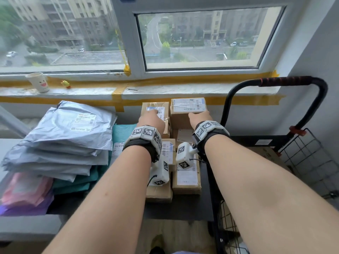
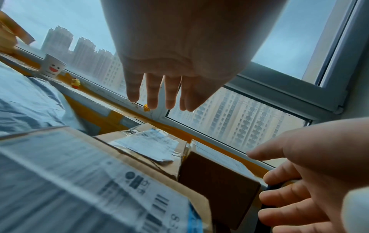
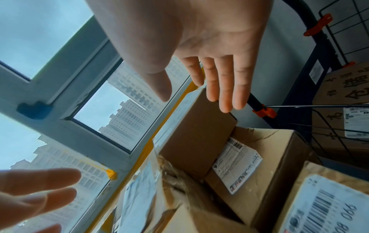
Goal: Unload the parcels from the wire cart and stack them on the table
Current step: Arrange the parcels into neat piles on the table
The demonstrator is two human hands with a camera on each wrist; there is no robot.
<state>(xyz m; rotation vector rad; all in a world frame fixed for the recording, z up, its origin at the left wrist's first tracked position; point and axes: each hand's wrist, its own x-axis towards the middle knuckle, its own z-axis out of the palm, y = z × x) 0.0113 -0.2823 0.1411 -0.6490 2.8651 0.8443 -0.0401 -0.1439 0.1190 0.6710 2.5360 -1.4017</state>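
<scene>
Several labelled cardboard parcels stand stacked on the dark table (image 1: pixel 183 208) below the window. My left hand (image 1: pixel 152 116) reaches out with straight fingers over a taped far box (image 1: pixel 162 105); in the left wrist view the left hand (image 2: pixel 157 100) hovers clear above that box (image 2: pixel 151 146). My right hand (image 1: pixel 199 116) is flat at the near top edge of the taller box (image 1: pixel 189 105) beside it. In the right wrist view the right hand's straight fingers (image 3: pixel 225 88) are at that box's (image 3: pixel 197 130) upper corner. Neither hand holds anything.
A pile of grey mailer bags (image 1: pixel 64 140) lies on the table's left, with teal and pink bags (image 1: pixel 23 191) beneath. The black wire cart (image 1: pixel 302 153) stands to the right and holds a large cardboard box (image 3: pixel 343 94). A paper cup (image 1: pixel 38 82) sits on the sill.
</scene>
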